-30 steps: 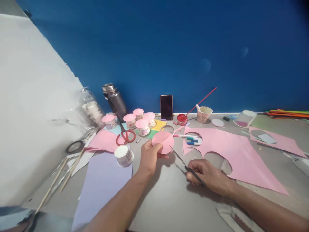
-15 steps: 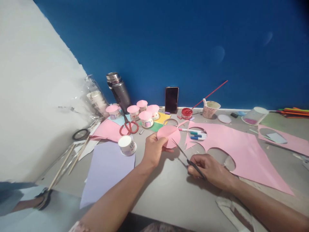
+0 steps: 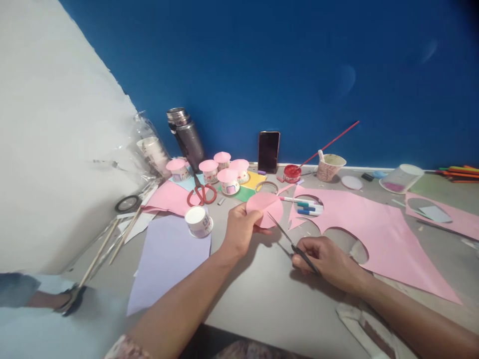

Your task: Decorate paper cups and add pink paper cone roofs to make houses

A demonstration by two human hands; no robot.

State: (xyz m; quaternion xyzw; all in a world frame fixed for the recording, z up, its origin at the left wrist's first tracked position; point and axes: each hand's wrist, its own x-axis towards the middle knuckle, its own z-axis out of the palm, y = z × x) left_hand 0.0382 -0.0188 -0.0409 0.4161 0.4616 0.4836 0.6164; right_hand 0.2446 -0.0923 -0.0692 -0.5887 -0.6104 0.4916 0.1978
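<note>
My left hand point(image 3: 240, 229) pinches a pink paper circle point(image 3: 265, 208) and holds it upright above the grey table point(image 3: 262, 294). My right hand point(image 3: 325, 260) grips dark scissors point(image 3: 290, 242) low over the table; their blades point up-left at the circle's lower right edge. A big pink paper sheet point(image 3: 374, 224) with round holes cut out of it lies just right of both hands. Markers point(image 3: 305, 207) lie on it behind the circle.
Several pink-topped paper cups point(image 3: 217, 172) stand by red scissors point(image 3: 200, 192), a steel flask point(image 3: 187, 137), a phone point(image 3: 268, 151), a red paint pot point(image 3: 291, 173) and a brush cup point(image 3: 329, 167). A lilac sheet point(image 3: 168, 259) and white cup point(image 3: 198, 220) lie left.
Both hands keep their grips and poses. The view has shifted, so everything sits slightly higher and further right in the picture; the scissor tips stay at the circle's edge.
</note>
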